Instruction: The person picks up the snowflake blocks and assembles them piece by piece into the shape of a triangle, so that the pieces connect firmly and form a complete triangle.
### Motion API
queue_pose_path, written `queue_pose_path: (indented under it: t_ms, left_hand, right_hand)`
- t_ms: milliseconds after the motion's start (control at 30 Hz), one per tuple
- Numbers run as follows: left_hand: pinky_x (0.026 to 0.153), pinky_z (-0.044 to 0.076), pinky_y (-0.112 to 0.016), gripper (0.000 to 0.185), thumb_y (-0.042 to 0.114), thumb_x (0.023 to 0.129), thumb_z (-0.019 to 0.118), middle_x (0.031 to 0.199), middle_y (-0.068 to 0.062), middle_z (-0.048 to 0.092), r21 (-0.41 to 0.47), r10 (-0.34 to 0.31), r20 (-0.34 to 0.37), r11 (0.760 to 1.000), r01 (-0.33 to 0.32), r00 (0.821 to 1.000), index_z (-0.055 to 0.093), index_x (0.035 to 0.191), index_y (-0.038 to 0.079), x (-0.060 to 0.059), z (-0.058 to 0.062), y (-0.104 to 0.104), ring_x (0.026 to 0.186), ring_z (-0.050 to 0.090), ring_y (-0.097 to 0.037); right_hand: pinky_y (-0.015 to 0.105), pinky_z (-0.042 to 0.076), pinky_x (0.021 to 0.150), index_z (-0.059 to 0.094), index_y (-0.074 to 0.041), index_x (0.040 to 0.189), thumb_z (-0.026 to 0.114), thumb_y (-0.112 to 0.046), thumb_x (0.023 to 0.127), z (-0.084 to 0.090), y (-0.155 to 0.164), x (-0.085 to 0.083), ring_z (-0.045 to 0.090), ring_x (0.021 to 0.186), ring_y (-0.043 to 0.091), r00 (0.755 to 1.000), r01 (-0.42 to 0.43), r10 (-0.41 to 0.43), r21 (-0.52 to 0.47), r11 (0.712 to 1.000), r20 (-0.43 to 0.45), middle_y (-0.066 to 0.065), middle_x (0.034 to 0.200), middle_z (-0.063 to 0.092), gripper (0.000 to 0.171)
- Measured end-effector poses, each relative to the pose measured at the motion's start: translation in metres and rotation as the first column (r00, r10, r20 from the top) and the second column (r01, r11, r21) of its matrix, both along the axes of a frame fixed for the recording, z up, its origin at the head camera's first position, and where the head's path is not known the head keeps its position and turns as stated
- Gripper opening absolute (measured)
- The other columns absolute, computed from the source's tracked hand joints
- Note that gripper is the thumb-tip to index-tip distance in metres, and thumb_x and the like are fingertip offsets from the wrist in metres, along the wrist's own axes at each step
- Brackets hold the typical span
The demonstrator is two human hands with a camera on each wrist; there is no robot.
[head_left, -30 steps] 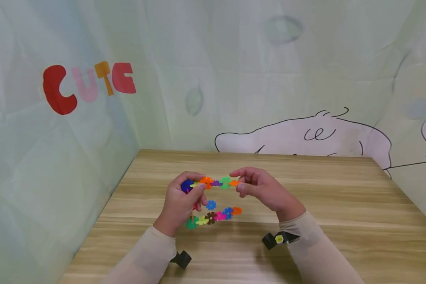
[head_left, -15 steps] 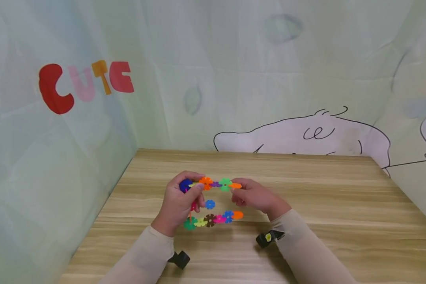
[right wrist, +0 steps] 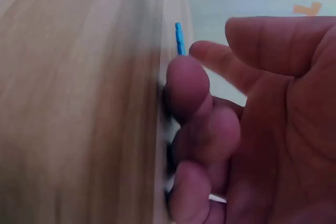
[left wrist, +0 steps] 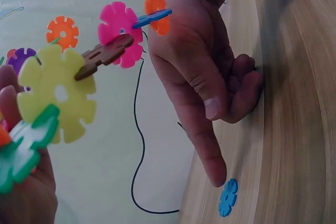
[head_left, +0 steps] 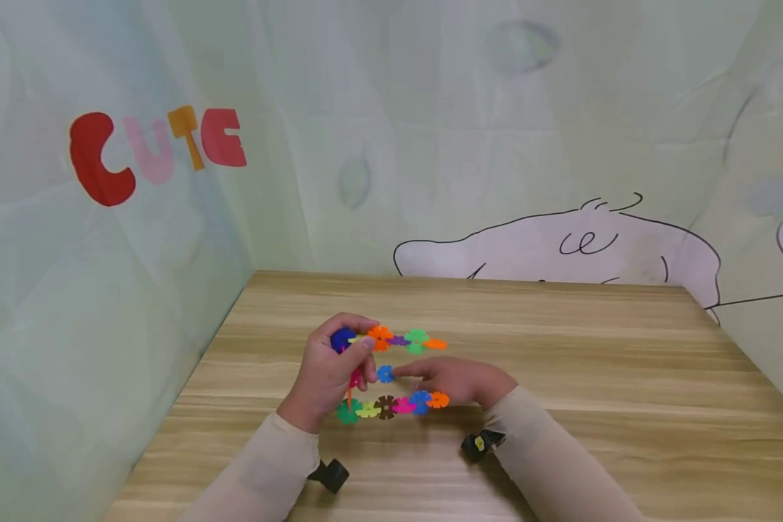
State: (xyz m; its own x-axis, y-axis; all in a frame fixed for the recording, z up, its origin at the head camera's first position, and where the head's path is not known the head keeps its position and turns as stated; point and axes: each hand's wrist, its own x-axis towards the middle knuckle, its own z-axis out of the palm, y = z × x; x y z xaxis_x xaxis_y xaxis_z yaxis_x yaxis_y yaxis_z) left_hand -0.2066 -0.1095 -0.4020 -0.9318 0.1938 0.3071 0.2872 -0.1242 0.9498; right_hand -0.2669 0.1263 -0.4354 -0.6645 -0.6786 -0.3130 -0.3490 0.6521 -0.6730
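A C-shaped chain of colourful snowflake pieces point(head_left: 391, 339) is held just above the wooden table point(head_left: 594, 377). My left hand point(head_left: 355, 355) grips its left bend, next to a dark blue piece. The lower row point(head_left: 394, 404) runs green, yellow, brown, pink, blue, orange; the left wrist view shows the yellow piece point(left wrist: 58, 93) and pink piece point(left wrist: 122, 32) close up. A loose light-blue piece point(head_left: 385, 373) lies flat on the table inside the C. My right hand point(head_left: 424, 375) rests low on the table, index finger stretched out, its tip right at that light-blue piece point(left wrist: 228, 198). The right hand holds nothing.
Pale green fabric walls close in the table on the left, back and right; red and orange "CUTE" letters point(head_left: 156, 148) hang on the left wall. Black wrist straps point(head_left: 329, 475) sit near the table's front edge.
My right hand let go of the chain's upper right end and dropped to the table, its index finger now reaching the loose light-blue piece. The left hand kept its hold.
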Motion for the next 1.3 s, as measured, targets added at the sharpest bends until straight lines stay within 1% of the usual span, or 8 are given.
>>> queue_pose_path:
  t_ms: [133,333,500,767,833,1000,1067,1300]
  left_hand:
    - [0.050,0.056,-0.025,0.020,0.004,0.103,0.059,0.064,-0.003,0.064,-0.005,-0.004,0.001,1.000,0.004,1.000,0.061,0.122,-0.001,0.000,0.001,0.000,0.053,0.062,-0.016]
    - [0.051,0.056,-0.024,0.021,0.004,0.102,0.059,0.064,-0.003,0.064,-0.014,-0.002,0.016,1.000,0.002,1.000,0.062,0.123,-0.001,0.001,0.001,0.000,0.053,0.062,-0.016]
    - [0.051,0.056,-0.024,0.021,0.005,0.103,0.059,0.065,-0.003,0.064,-0.012,0.005,0.027,1.000,-0.005,1.000,0.062,0.123,0.000,0.001,0.001,-0.001,0.053,0.062,-0.013]
    - [0.052,0.057,-0.024,0.021,0.005,0.103,0.059,0.067,-0.004,0.064,-0.016,0.008,0.031,1.000,-0.007,0.999,0.062,0.124,0.001,0.000,0.000,-0.001,0.054,0.063,-0.013]
    - [0.052,0.057,-0.024,0.021,0.005,0.103,0.059,0.067,-0.004,0.064,-0.014,0.010,0.032,1.000,-0.010,0.999,0.061,0.124,0.001,0.000,0.001,0.000,0.054,0.063,-0.013]
    - [0.052,0.056,-0.024,0.021,0.004,0.103,0.058,0.067,-0.003,0.063,-0.010,0.018,0.027,1.000,-0.018,0.999,0.062,0.124,0.001,0.000,0.001,0.000,0.054,0.063,-0.013]
    - [0.051,0.056,-0.024,0.021,0.004,0.103,0.059,0.067,-0.003,0.063,-0.007,0.023,0.022,1.000,-0.022,1.000,0.062,0.124,0.001,0.000,0.001,0.000,0.054,0.063,-0.015]
    - [0.051,0.056,-0.024,0.020,0.005,0.104,0.059,0.066,-0.003,0.063,0.012,0.029,-0.007,1.000,-0.029,1.000,0.060,0.124,-0.001,0.001,0.000,0.000,0.053,0.063,-0.016]
  right_hand:
    - [0.056,0.030,0.126,0.055,-0.026,0.155,0.052,-0.038,0.109,0.003,-0.002,0.003,0.040,0.154,0.032,1.000,0.004,-0.004,0.048,0.999,0.011,0.003,0.162,0.049,0.048]
    - [0.056,0.038,0.121,0.068,-0.025,0.141,0.055,-0.028,0.107,0.011,0.007,0.007,0.050,0.145,0.031,0.991,0.083,-0.068,0.130,0.988,-0.111,0.003,0.151,0.060,0.037]
    - [0.045,0.054,0.096,0.078,-0.019,0.117,0.061,-0.020,0.102,0.016,0.014,0.004,0.065,0.105,0.023,0.976,0.154,-0.133,0.118,0.981,-0.173,0.000,0.115,0.073,0.023]
    - [0.036,0.047,0.070,0.077,-0.023,0.113,0.071,-0.001,0.090,0.009,0.015,0.005,0.052,0.073,0.018,0.966,0.197,-0.176,0.097,0.976,-0.192,0.000,0.081,0.059,0.033]
    - [0.034,0.046,0.068,0.075,-0.021,0.106,0.070,0.004,0.089,0.007,0.015,0.006,0.051,0.071,0.017,0.961,0.200,-0.176,0.096,0.975,-0.213,-0.001,0.079,0.058,0.030]
    - [0.040,0.054,0.083,0.068,-0.021,0.094,0.071,0.006,0.091,0.004,0.017,0.008,0.058,0.085,0.018,0.953,0.197,-0.165,0.106,0.975,-0.255,-0.004,0.095,0.066,0.027]
    - [0.041,0.055,0.084,0.068,-0.020,0.093,0.073,0.005,0.090,0.004,0.017,0.008,0.058,0.084,0.018,0.952,0.192,-0.156,0.116,0.974,-0.263,-0.004,0.093,0.066,0.026]
    - [0.036,0.050,0.076,0.063,-0.014,0.088,0.081,-0.002,0.081,0.007,0.017,0.009,0.055,0.080,0.018,0.949,0.203,-0.149,0.177,0.963,-0.276,-0.002,0.085,0.060,0.022]
